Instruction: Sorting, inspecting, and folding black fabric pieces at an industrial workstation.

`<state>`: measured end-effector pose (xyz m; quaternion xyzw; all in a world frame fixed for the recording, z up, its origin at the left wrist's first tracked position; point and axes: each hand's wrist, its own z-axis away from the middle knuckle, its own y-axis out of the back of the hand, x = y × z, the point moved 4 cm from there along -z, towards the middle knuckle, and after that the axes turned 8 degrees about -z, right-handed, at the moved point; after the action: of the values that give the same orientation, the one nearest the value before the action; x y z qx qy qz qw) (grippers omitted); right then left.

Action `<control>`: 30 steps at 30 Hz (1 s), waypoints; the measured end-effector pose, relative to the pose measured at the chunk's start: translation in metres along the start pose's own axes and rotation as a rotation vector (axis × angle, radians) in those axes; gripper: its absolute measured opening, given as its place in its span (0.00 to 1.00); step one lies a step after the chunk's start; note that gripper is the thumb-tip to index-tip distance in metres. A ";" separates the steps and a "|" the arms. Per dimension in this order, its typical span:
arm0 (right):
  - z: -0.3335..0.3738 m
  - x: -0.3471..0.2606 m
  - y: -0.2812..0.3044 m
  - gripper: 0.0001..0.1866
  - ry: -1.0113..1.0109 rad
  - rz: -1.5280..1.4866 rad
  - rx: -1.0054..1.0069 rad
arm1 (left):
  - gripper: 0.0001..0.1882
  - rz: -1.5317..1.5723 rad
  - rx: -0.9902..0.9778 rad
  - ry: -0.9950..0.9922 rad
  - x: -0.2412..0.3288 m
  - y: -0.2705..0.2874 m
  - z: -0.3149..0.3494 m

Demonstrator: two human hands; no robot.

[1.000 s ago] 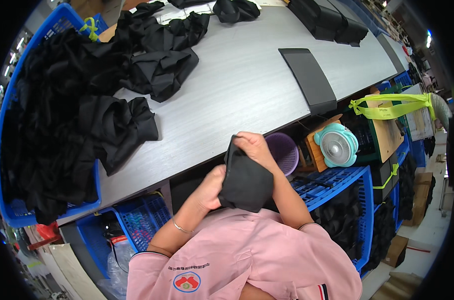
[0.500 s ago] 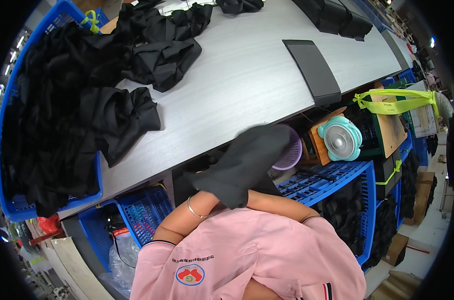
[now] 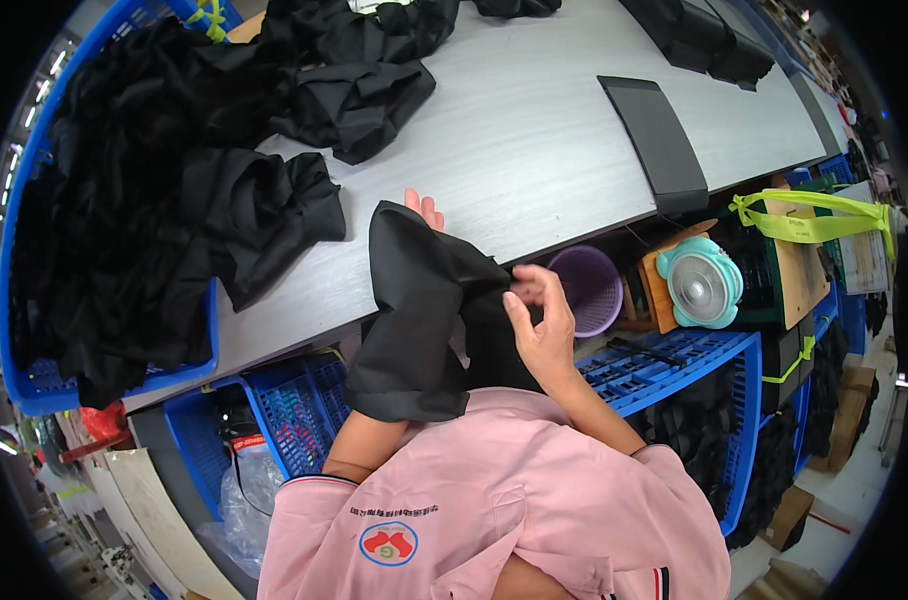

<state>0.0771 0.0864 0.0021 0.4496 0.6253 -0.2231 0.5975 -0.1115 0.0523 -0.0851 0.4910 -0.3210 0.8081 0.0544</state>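
A black fabric tube [image 3: 414,300] is pulled over my left forearm like a sleeve. Out of its far end show the fingertips of my left hand [image 3: 424,208], stretched out over the table's near edge; the palm is hidden by the cloth. My right hand [image 3: 546,330] is beside the tube's right side, its fingers bent and apart from the thumb, with nothing seen between them. Whether its fingertips touch the cloth I cannot tell. On the light grey table [image 3: 514,140], loose black fabric pieces [image 3: 264,210] spill from a blue basket [image 3: 209,340] at the left.
Toward the right of the table lies a flat black panel [image 3: 656,145], with more black pieces [image 3: 699,40] beyond. Below the edge are a purple basket [image 3: 599,295], a small teal fan [image 3: 699,283] and a blue crate [image 3: 739,430]. Another blue basket [image 3: 294,415] is at lower left.
The black fabric, earlier across both forearms and hiding both hands, now covers only my left arm. My left fingertips have come out at its far end; my right hand has come free.
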 end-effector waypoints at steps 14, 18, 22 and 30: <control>-0.026 -0.003 -0.018 0.14 0.266 0.143 0.136 | 0.29 -0.192 -0.194 -0.073 0.028 -0.015 0.054; -0.027 -0.004 -0.012 0.13 0.261 0.092 0.097 | 0.28 -0.217 -0.256 -0.101 0.030 -0.012 0.066; -0.027 -0.015 -0.015 0.12 0.248 0.058 0.095 | 0.28 -0.242 -0.294 -0.137 0.032 -0.016 0.072; -0.038 0.008 0.003 0.05 -0.006 0.129 -0.037 | 0.27 -0.316 -0.421 -0.205 0.044 -0.001 0.103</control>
<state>0.0592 0.1215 0.0020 0.4775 0.5973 -0.1738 0.6206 -0.0556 -0.0163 -0.0158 0.5920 -0.4050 0.6513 0.2476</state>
